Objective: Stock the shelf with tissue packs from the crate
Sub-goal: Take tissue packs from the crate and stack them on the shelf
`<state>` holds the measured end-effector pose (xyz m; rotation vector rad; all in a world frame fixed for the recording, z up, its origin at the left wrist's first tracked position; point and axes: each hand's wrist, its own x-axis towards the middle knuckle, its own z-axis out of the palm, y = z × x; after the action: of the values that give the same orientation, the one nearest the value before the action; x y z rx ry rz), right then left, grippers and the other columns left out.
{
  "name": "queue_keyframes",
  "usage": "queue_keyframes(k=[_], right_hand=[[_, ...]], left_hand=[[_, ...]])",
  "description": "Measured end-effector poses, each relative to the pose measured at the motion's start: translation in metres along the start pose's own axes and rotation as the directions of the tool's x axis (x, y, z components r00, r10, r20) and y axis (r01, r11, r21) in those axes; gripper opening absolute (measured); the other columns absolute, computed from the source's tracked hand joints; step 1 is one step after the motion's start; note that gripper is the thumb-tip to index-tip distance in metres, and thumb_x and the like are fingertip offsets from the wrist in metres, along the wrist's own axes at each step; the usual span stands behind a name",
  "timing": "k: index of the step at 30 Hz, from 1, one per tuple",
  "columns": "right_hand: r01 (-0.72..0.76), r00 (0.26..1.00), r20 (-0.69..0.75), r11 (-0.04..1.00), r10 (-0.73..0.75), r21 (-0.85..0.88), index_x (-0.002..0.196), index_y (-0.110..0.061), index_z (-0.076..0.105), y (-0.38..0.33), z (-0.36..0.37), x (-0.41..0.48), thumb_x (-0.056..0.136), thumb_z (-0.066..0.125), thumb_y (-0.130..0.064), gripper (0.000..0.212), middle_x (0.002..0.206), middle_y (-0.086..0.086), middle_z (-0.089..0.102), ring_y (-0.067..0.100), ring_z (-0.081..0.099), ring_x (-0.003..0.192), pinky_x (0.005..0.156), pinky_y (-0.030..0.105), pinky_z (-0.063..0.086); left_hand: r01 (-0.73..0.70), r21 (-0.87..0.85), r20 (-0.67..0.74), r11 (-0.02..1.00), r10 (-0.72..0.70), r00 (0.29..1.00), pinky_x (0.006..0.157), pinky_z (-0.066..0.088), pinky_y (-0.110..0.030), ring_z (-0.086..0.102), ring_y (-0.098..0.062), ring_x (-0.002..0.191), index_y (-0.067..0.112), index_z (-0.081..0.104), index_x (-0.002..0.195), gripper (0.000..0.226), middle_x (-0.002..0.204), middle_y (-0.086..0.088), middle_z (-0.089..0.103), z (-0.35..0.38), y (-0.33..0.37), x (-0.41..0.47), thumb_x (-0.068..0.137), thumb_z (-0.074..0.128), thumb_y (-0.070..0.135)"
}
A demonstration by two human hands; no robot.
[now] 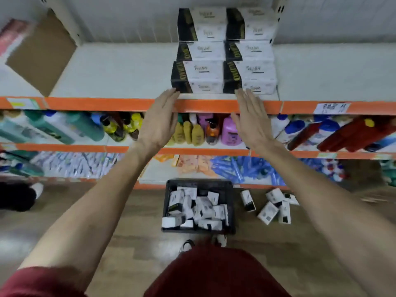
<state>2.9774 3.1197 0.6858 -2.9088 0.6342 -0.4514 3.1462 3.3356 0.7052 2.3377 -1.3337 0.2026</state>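
You stand before a white metal shelf (128, 69) with an orange front edge (107, 103), in a shop aisle with a wood-patterned floor (107, 221). On the shelf, right of its middle, tissue packs (225, 67) stand two abreast, in three rows front to back; the back row is stacked higher than the front two. The rest of that shelf board is bare apart from a brown cardboard sheet (40, 54) leaning at the far left.

Your left hand (159, 123) and right hand (251, 123) reach up to the front row with fingers straight and together, gripping nothing. The left fingertips meet the lower left corner of the front left pack, and the right fingertips rest at the lower front of the front right pack.

Below, the next shelf holds bottles (229, 131) in yellow, pink, green and white. The shelf under that holds blue packets (240, 168) and orange ones. On the floor just in front of your shoes sits a black crate (171, 185), with more white packs (199, 209) lying jumbled inside. A few loose packs (272, 206) lie on the floor just right of it.

Each pack on the shelf has a black end with gold lettering and white faces with dark script, too blurred to read. A white tag (332, 108) on the orange edge carries handwriting you cannot make out.
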Motion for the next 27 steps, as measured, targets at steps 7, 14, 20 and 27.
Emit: queue_keyframes(k=[7, 14, 20, 27], right_hand=[[-0.078, 0.988, 0.134, 0.997, 0.080, -0.024, 0.153, -0.007, 0.018, -0.054, 0.029, -0.057, 0.102, 0.039, -0.024, 0.058, 0.159, 0.011, 0.020, 0.024, 0.014, 0.148, 0.121, 0.037, 0.007], [-0.182, 0.945, 0.272, 0.983, 0.183, -0.031, 0.152, -0.005, 0.019, -0.074, 0.070, -0.106, 0.101, 0.041, -0.026, 0.059, 0.158, 0.012, 0.022, 0.025, 0.016, 0.147, 0.121, 0.036, 0.006], [-0.275, 0.877, 0.396, 0.960, 0.272, -0.048, 0.153, -0.007, 0.016, -0.056, 0.123, -0.148, 0.101, 0.044, -0.026, 0.062, 0.159, 0.011, 0.020, 0.026, 0.014, 0.148, 0.121, 0.037, 0.010], [-0.371, 0.776, 0.521, 0.925, 0.356, -0.081, 0.152, -0.003, 0.015, -0.022, 0.228, -0.190, 0.101, 0.041, -0.030, 0.063, 0.158, 0.017, 0.019, 0.030, 0.013, 0.148, 0.121, 0.041, 0.013]], left_hand=[[0.168, -0.009, 0.241, 0.986, -0.161, 0.957, 0.110, 0.033, -0.043, 0.033, -0.031, 0.137, 0.007, 0.038, 0.144, 0.047, 0.149, -0.013, 0.038, 0.015, -0.049, -0.103, 0.098, 0.044, 0.011], [0.300, 0.065, 0.541, 0.952, -0.286, 0.791, 0.108, 0.035, -0.045, 0.036, -0.032, 0.134, 0.006, 0.037, 0.144, 0.048, 0.146, -0.014, 0.040, 0.049, -0.058, -0.147, 0.098, 0.044, 0.018], [0.505, 0.133, 0.684, 0.853, -0.448, 0.576, 0.108, 0.035, -0.037, 0.041, -0.034, 0.132, 0.001, 0.039, 0.140, 0.046, 0.143, -0.020, 0.042, 0.118, -0.055, -0.169, 0.096, 0.047, 0.012], [0.659, 0.171, 0.735, 0.732, -0.541, 0.409, 0.085, 0.051, -0.039, 0.059, -0.038, 0.104, 0.005, 0.050, 0.124, 0.033, 0.122, -0.019, 0.058, 0.224, -0.071, -0.210, 0.096, 0.046, 0.022]])
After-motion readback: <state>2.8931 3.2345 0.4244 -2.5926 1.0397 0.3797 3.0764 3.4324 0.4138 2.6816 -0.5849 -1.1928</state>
